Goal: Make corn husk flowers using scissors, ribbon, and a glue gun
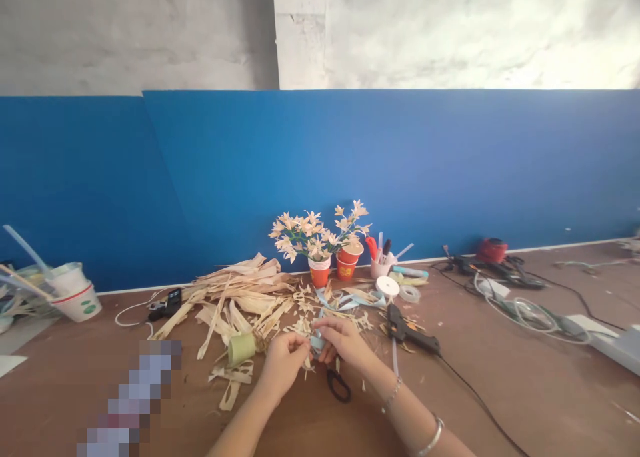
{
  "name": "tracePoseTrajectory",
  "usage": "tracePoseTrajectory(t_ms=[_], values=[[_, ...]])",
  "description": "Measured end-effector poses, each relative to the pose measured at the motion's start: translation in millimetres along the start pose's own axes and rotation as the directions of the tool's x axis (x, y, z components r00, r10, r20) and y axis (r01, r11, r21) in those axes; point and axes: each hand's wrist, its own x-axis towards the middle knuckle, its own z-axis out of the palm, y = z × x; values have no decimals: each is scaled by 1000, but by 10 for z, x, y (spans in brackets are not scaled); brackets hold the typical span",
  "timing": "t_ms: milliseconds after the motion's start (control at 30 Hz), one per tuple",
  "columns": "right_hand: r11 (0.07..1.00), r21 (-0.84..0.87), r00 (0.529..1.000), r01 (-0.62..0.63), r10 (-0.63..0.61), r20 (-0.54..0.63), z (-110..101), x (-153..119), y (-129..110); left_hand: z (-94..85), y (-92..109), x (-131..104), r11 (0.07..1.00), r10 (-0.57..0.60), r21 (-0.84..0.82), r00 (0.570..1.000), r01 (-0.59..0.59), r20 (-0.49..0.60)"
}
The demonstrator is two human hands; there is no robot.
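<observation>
My left hand (289, 362) is closed in a pinch at the middle of the table; whatever its fingertips grip is too small to make out. Right beside it, my right hand (345, 342) is closed on a pale blue strip (317, 342), its fingers partly hiding the piece. Just below the hands lie scissors, of which the black handle (339, 386) shows. Dried corn husks (240, 280) are heaped to the left and beyond, with cut scraps around my fingers. A light green roll (241, 348) lies left of my left hand.
Husk-like flowers (310, 234) stand in red paper cups (320, 272) against the blue panel (400, 170). A black glue gun (413, 334) with a cord lies to the right, near a white spool (388, 286) and a tape roll (410, 294). Cables (530, 314) spread at far right; a white cup (77, 300) is left.
</observation>
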Motion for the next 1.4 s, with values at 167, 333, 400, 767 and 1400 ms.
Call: tracePoseTrajectory(t_ms=[167,333,400,767,1400], values=[[999,-6,999,44,-44,3,29,-16,38,8,-12,-10,1000,1,17,1000,0,-28],[991,-52,992,124,-126,-26,-27,-18,63,3,-47,13,999,-22,-37,999,21,-47],[957,-197,969,215,-234,-80,-102,-47,39,-26,-71,46,997,-53,-68,995,47,-85],[302,-947,993,109,-81,88,-189,-409,-93,-106,-108,102,967,-152,-234,967,103,-204],[800,-598,977,57,78,197,-459,-312,-143,-208,-122,121,807,-193,-587,970,71,-148]])
